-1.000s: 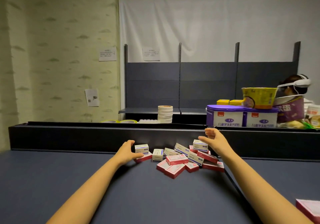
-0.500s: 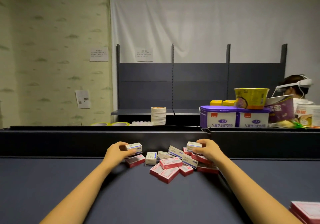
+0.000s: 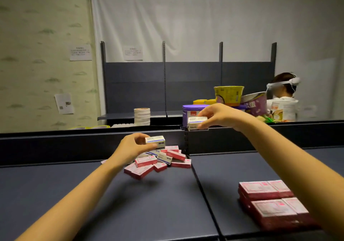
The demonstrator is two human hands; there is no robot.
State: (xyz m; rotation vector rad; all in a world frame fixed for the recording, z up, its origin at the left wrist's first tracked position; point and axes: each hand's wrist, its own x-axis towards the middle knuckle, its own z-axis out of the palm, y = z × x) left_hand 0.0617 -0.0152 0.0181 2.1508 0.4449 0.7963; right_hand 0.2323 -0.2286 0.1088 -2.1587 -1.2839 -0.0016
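A loose heap of small pink-and-white and blue-and-white boxes [image 3: 158, 161] lies on the dark grey shelf [image 3: 149, 203] near its back wall. My left hand [image 3: 130, 147] pinches one small white-and-blue box [image 3: 155, 141] just above the heap. My right hand [image 3: 221, 116] is raised higher, to the right of the heap, and grips a second white-and-blue box [image 3: 197, 122] in front of the back rail. Both forearms reach in from the bottom of the view.
Neat stacks of pink boxes [image 3: 271, 201] sit on the right shelf section past a dividing seam [image 3: 202, 190]. Behind the black back rail [image 3: 74, 134] stand purple tins [image 3: 189, 112], a yellow bowl [image 3: 229, 95], stacked round tins [image 3: 142, 116] and a person wearing a headset [image 3: 283, 89].
Both hands closed on boxes in the heap and lifted them. The right hand rose higher and rightward; the left rose slightly. The view shifted, bringing the pink stacks into sight.
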